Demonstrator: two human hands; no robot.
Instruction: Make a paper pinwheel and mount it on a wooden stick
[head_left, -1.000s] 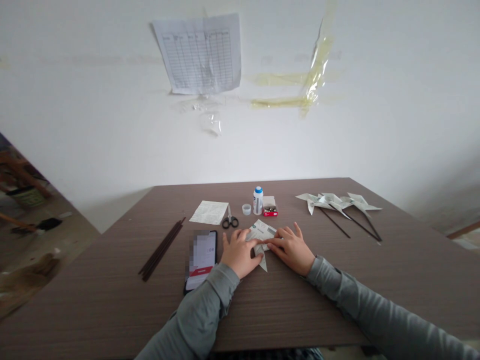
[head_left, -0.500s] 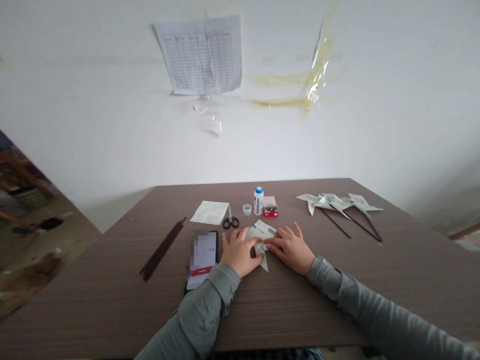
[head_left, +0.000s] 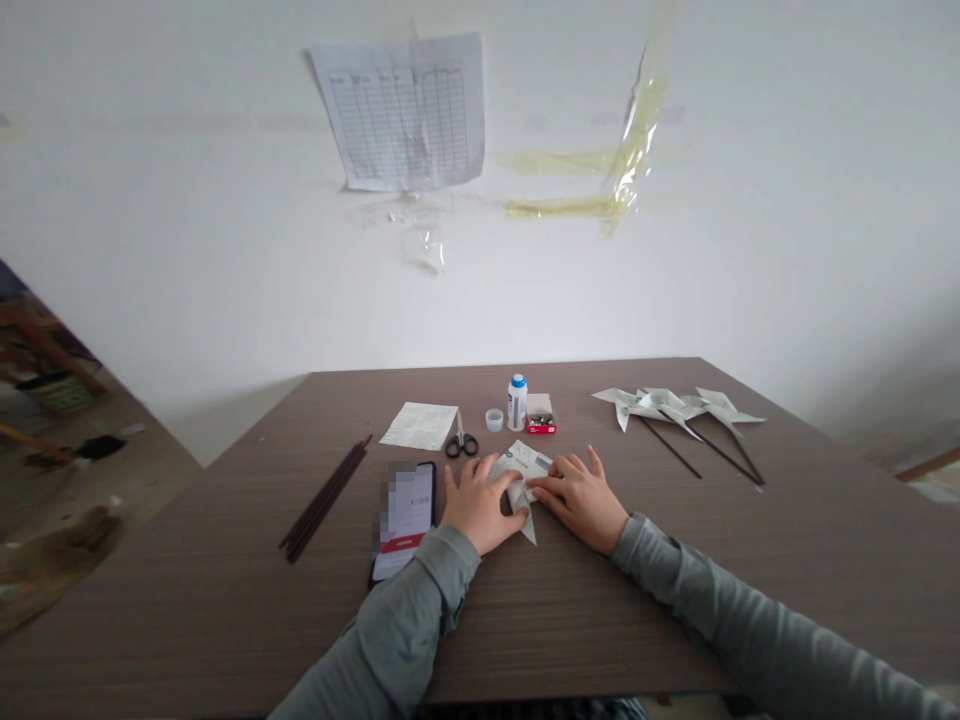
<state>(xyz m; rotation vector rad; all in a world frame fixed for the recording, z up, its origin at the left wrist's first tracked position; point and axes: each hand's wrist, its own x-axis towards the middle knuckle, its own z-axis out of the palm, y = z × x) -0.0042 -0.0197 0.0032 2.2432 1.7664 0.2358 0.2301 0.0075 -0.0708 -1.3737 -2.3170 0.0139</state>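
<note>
Thumb and forefinger of the left hand (head_left: 480,508) curve apart in the head view, with a piece of the folded paper (head_left: 523,458) showing between their tips; whether they squeeze it or merely rest against it, I cannot tell. Fingertips of the right hand (head_left: 585,503) are bunched together on the paper's other side, close to its middle, the thumb too hidden to say whether anything is pinched. The paper lies on the brown table (head_left: 600,620) between the two hands, one pointed flap towards the person and a printed, broader part away from them, just short of the red box (head_left: 541,426) and the white bottle (head_left: 517,408). It looks thin and should weigh next to nothing, so a nudge or a draught could probably shift it. Flat parts will likely bend easily, while layered folds ought to be a little stiffer and springy, apt to lift if let go. Dry paper should not be slippery, but it may crease or tear under a hard tug at a point. Best hold, I judge, is light fingertip pressure near the middle, where flaps meet, with the other hand steadying an outer edge; the slim tip of the pointed flap seems the weakest place to pull.
</note>
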